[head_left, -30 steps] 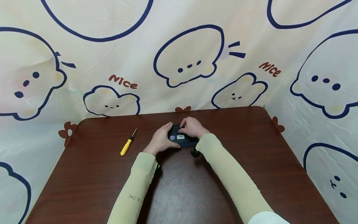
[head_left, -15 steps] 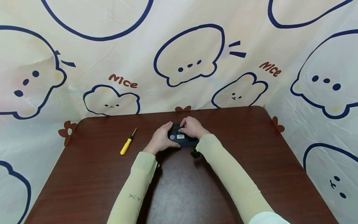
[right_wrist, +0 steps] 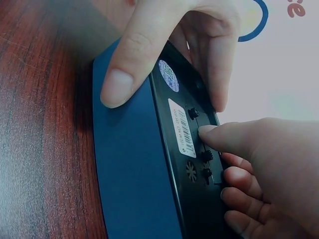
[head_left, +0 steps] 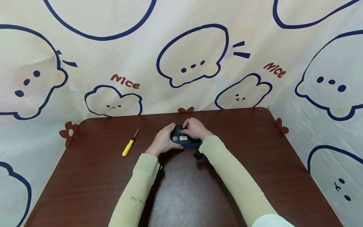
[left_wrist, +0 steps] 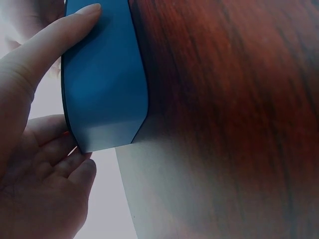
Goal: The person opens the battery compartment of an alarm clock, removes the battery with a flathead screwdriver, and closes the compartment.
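A box-shaped device [head_left: 187, 144], blue with a black back, like a small digital clock, stands on the table with its back facing up toward me. My left hand [head_left: 162, 141] grips its left end, thumb on the blue side, fingers around the far edge. From the right, my right hand [head_left: 196, 128] sets its thumb on the black back [right_wrist: 177, 112], between small black knobs [right_wrist: 207, 156], with curled fingers at the far edge. A barcode label [right_wrist: 181, 128], a round sticker [right_wrist: 169, 75] and a round grille [right_wrist: 191, 171] show there. The device's front is hidden.
A yellow-handled screwdriver [head_left: 129, 146] lies to the left of my hands, tip pointing away. The brown wooden table [head_left: 99, 186] ends close behind the device, where a printed cloth [head_left: 153, 104] hangs. More cloth hangs at both sides.
Both hands and the device stay almost where they were. A paler patch shows on the black back near my right fingertips now. The screwdriver lies still.
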`<state>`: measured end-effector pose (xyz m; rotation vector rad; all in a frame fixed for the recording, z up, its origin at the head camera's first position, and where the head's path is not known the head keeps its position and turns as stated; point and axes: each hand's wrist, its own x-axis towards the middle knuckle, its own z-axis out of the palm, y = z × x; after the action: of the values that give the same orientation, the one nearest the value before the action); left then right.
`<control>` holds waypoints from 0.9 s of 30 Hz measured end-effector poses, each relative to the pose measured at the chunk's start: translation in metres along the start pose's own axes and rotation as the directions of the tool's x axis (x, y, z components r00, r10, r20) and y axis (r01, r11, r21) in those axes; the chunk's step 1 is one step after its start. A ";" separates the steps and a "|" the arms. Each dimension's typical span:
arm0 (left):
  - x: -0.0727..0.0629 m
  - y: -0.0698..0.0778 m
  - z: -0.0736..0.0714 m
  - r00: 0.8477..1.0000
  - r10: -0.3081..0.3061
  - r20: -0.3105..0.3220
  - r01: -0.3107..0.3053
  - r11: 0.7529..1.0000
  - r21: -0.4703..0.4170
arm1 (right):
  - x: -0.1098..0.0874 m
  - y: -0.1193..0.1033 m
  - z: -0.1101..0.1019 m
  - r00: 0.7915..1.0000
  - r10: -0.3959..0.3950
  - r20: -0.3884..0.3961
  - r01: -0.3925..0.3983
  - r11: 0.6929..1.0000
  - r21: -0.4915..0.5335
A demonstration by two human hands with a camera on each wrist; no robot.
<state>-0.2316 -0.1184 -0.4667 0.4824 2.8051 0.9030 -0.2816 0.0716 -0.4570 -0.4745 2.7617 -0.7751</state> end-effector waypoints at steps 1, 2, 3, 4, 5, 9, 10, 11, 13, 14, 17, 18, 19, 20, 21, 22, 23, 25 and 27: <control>0.000 0.000 0.000 1.000 -0.001 0.000 0.001 1.000 0.003 | 0.000 0.000 0.000 1.000 -0.002 0.002 0.002 1.000 -0.002; 0.000 0.000 0.000 1.000 -0.001 0.000 0.001 1.000 0.004 | 0.000 0.001 0.000 1.000 -0.002 0.002 0.002 1.000 0.003; 0.000 0.000 0.000 1.000 -0.002 -0.002 0.002 1.000 0.005 | 0.000 0.001 0.000 1.000 -0.003 0.001 0.003 1.000 0.010; 0.000 0.000 0.000 1.000 -0.003 -0.002 0.003 1.000 0.006 | 0.000 0.001 0.000 1.000 -0.004 -0.001 0.004 1.000 0.017; 0.000 0.001 0.000 1.000 -0.004 -0.003 0.004 1.000 0.004 | 0.000 0.002 0.000 1.000 -0.004 -0.005 0.004 1.000 0.026; 0.000 0.002 0.000 1.000 0.000 0.000 0.000 1.000 -0.009 | -0.003 0.004 -0.002 0.999 -0.004 -0.031 0.006 0.997 0.075; 0.000 0.002 0.000 1.000 0.001 0.001 -0.001 1.000 -0.010 | -0.004 0.004 -0.002 0.999 -0.006 -0.037 0.009 0.996 0.087; 0.000 0.002 0.000 1.000 0.003 0.000 -0.003 1.000 -0.012 | -0.005 0.004 -0.003 0.999 -0.009 -0.042 0.013 0.995 0.100; 0.000 0.002 0.000 1.000 0.003 -0.001 -0.003 1.000 -0.010 | -0.006 0.005 -0.004 0.999 -0.013 -0.047 0.019 0.992 0.125; 0.001 0.002 0.000 1.000 0.003 -0.003 -0.003 1.000 -0.009 | -0.006 0.005 -0.004 0.999 -0.015 -0.048 0.022 0.991 0.135; 0.001 0.001 0.000 1.000 0.002 -0.005 -0.002 1.000 -0.009 | -0.007 0.005 -0.004 0.999 -0.018 -0.052 0.026 0.988 0.155; 0.001 0.001 0.000 1.000 0.000 -0.004 0.000 1.000 -0.009 | -0.007 0.006 -0.004 0.998 -0.019 -0.052 0.027 0.987 0.158; 0.001 0.000 0.000 1.000 -0.001 -0.004 0.001 1.000 -0.010 | -0.007 0.006 -0.003 0.998 -0.022 -0.052 0.030 0.987 0.160; 0.001 0.000 0.001 1.000 -0.001 -0.004 0.001 1.000 -0.009 | -0.007 0.007 -0.003 0.998 -0.024 -0.054 0.033 0.986 0.161; 0.001 0.000 0.001 1.000 -0.001 -0.004 0.001 1.000 -0.009 | -0.007 0.008 -0.003 0.998 -0.027 -0.056 0.036 0.986 0.162; 0.001 0.000 0.001 1.000 -0.001 -0.004 0.001 1.000 -0.008 | -0.007 0.008 -0.003 0.998 -0.030 -0.060 0.039 0.986 0.165; 0.001 0.000 0.001 1.000 0.000 -0.004 0.000 1.000 -0.007 | -0.007 0.009 -0.003 0.997 -0.034 -0.064 0.044 0.985 0.166; 0.001 0.000 0.001 1.000 0.002 -0.006 -0.002 1.000 -0.006 | -0.007 0.010 -0.003 0.996 -0.045 -0.074 0.057 0.984 0.168; 0.001 -0.001 0.001 1.000 0.000 -0.006 0.000 1.000 -0.003 | -0.007 0.012 -0.002 0.995 -0.056 -0.081 0.069 0.984 0.166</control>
<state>-0.2326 -0.1182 -0.4679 0.4805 2.8086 0.9097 -0.2791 0.0845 -0.4603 -0.5099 2.7299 -1.0530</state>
